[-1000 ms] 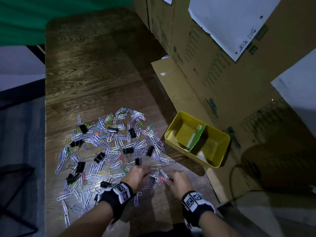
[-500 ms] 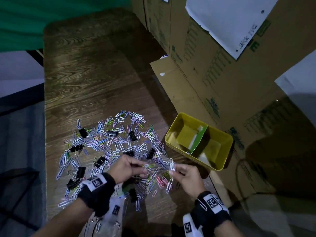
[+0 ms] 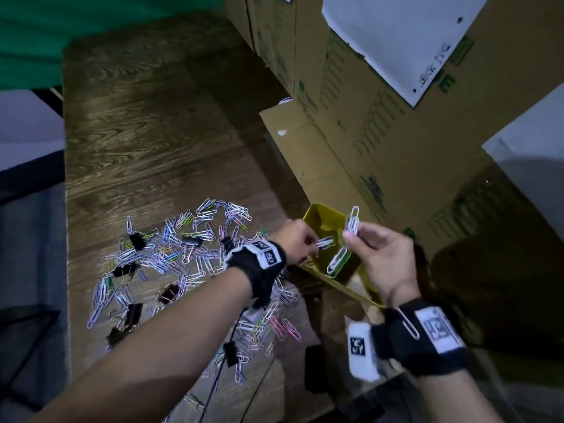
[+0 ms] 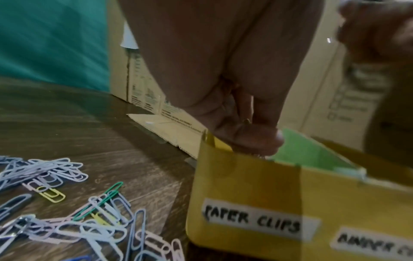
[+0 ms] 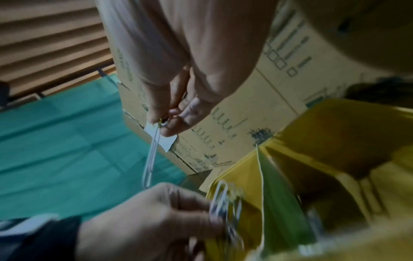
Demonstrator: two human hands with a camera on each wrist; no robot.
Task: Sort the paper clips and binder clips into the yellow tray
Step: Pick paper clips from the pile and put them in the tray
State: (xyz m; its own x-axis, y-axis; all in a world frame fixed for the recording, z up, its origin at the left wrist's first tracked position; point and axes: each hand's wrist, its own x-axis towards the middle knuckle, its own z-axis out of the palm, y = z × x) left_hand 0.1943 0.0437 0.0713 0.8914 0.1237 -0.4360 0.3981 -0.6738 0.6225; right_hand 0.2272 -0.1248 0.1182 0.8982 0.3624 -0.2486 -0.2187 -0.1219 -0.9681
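Dim light falls on a wood-grain bench (image 3: 146,141) walled on one side by cardboard boxes (image 3: 381,123) with white sheets (image 3: 396,35) taped to them. Left fingers (image 3: 308,239) pinch a small bunch of pale paper clips (image 3: 325,242) over the tray (image 3: 317,213), above its end nearest the clip pile; the left hand (image 3: 294,241) is curled round them, and in the left wrist view the fingertips (image 4: 257,139) sit just above the tray wall (image 4: 245,185) over a label reading "PAPER CLIPS" (image 4: 252,220). Right fingers (image 3: 360,236) pinch a chain of white clips (image 3: 351,222), one standing up from the grip and another (image 3: 337,261) hanging below it over the tray; the right hand (image 3: 381,254) is raised above the tray's near side. A green divider (image 5: 283,203) stands inside the tray, splitting it into two compartments; I cannot tell whether either one holds anything yet. Both wrists wear black straps with white marker tags (image 3: 265,254), and a loose white clip (image 3: 407,323) lies on the right strap. Beside the tray, on the side away from the boxes, the pile (image 3: 171,257) of coloured paper clips is spread over the bench, with black binder clips (image 3: 137,241) scattered among them. A green cloth (image 3: 76,32) hangs beyond the bench's far end.
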